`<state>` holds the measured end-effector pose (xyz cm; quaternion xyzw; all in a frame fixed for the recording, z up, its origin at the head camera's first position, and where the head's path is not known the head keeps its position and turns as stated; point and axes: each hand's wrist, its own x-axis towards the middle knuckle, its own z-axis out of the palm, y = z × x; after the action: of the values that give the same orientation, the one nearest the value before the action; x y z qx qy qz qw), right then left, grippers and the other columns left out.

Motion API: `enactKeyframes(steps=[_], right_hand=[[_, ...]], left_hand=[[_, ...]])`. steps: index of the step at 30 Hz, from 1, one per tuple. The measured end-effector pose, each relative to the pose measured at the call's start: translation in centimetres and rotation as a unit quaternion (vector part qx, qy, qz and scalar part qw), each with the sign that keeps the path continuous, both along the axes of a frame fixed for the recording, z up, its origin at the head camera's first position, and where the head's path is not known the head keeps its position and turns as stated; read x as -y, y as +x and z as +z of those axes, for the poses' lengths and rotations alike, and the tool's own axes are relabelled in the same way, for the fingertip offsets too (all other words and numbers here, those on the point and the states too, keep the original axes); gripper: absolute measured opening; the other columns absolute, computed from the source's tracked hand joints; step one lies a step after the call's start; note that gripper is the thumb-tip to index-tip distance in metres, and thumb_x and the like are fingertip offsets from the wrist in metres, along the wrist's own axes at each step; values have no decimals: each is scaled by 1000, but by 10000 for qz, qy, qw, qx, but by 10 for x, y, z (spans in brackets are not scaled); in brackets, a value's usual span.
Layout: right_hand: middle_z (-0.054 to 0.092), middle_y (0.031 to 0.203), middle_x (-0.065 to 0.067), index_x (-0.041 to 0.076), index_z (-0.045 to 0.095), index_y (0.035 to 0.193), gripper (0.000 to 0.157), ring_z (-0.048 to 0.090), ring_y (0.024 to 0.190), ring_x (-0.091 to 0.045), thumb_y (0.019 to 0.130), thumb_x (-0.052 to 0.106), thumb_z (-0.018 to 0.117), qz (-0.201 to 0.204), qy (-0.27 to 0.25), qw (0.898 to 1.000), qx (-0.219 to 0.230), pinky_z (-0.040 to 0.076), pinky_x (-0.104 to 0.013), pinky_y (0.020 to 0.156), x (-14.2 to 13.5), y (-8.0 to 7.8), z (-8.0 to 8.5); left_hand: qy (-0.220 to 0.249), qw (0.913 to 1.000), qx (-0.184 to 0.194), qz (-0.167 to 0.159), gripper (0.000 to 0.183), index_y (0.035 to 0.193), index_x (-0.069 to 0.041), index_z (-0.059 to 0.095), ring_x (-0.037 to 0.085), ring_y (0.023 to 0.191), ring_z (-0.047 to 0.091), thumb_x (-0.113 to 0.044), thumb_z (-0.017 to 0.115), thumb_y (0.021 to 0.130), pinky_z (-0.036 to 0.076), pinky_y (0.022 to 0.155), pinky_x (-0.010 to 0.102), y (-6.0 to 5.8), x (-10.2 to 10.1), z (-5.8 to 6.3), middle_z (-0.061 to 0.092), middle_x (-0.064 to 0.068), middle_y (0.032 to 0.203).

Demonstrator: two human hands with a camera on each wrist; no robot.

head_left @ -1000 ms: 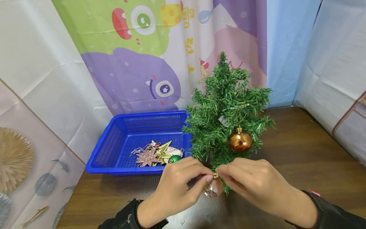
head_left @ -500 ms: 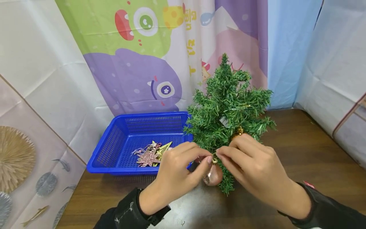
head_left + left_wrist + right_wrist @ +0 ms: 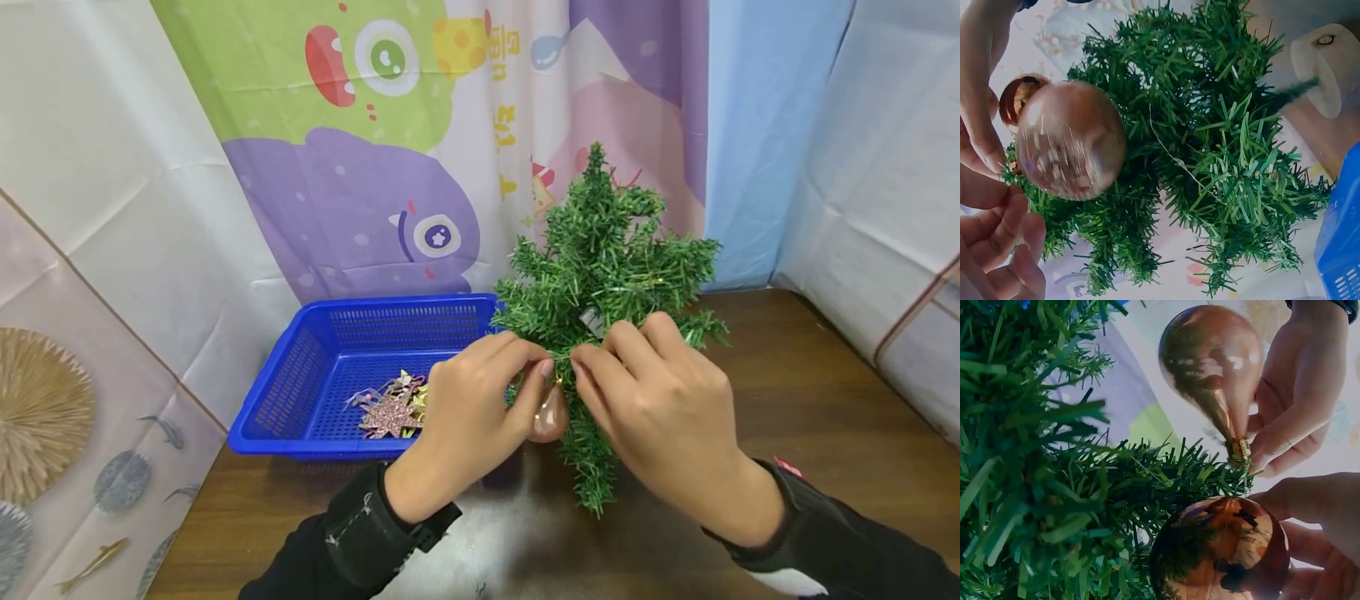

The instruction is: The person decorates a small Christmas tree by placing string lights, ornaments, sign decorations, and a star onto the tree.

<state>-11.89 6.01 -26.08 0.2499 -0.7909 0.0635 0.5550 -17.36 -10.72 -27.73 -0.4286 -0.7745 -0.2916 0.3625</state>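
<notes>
A shiny pink teardrop bauble [image 3: 551, 415] with a gold cap hangs against a front branch of the small green Christmas tree [image 3: 600, 267]. My left hand [image 3: 476, 408] pinches at its thin hanging string, just above the cap. Opposite it, my right hand [image 3: 652, 408] pinches the string too, fingertips close to the left ones. In the right wrist view the cap lies right beside the branch tip. A round copper bauble [image 3: 1219, 556] hangs under the right hand, which hides it in the head view. The string itself is mostly hidden by fingers and needles.
A blue plastic basket [image 3: 255, 446] stands left of the tree, with a pink glitter star [image 3: 392, 415] and other ornaments inside, partly behind the left hand. The tree has a pale round base [image 3: 1317, 72]. Printed curtains [image 3: 360, 192] stand behind the wooden table [image 3: 825, 417].
Both hands have risen with the pink bauble, from below the front branch up to its level. The right hand now covers the copper bauble, and the left covers more of the basket.
</notes>
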Motion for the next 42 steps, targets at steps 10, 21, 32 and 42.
enactKeyframes(steps=[10, 21, 32, 42], right_hand=[[57, 74, -13, -3, 71, 81, 33, 40, 60, -30, 96, 13, 47, -435, -55, 9987, 254, 33, -33, 39, -2, -4, -1], [51, 70, -12, -3, 70, 76, 18, 40, 59, -31, 87, 2, 56, -777, -54, 9969, 112, 29, -32, 39, 0, -8, -3], [44, 65, -10, -3, 67, 71, 18, 35, 57, -29, 86, 0, 57, -748, 109, 9968, 275, 23, -31, 41, 0, -7, -6], [38, 65, -9, -2, 62, 65, 25, 30, 55, -27, 87, 0, 50, -527, 223, 9980, 261, 21, -33, 47, -2, -7, -13]], left_hand=[[-112, 9997, 95, 209, 11, 83, -14, 69, 5, 57, 47, -16, 62, 91, 34, 45, 21, -8, -7, 4, 58, -6, 73], [-283, 9980, -110, 547, 10, 81, -15, 71, 6, 50, 49, -16, 66, 89, 33, 40, 22, -10, -11, 2, 61, -6, 69], [-400, 9966, -351, 635, 9, 81, -14, 73, 7, 47, 50, -15, 68, 88, 35, 39, 24, -9, -13, -8, 60, -5, 65], [-282, 9982, -282, 442, 6, 83, -14, 73, 6, 48, 48, -12, 68, 86, 32, 39, 22, -7, -10, -18, 62, -6, 69]])
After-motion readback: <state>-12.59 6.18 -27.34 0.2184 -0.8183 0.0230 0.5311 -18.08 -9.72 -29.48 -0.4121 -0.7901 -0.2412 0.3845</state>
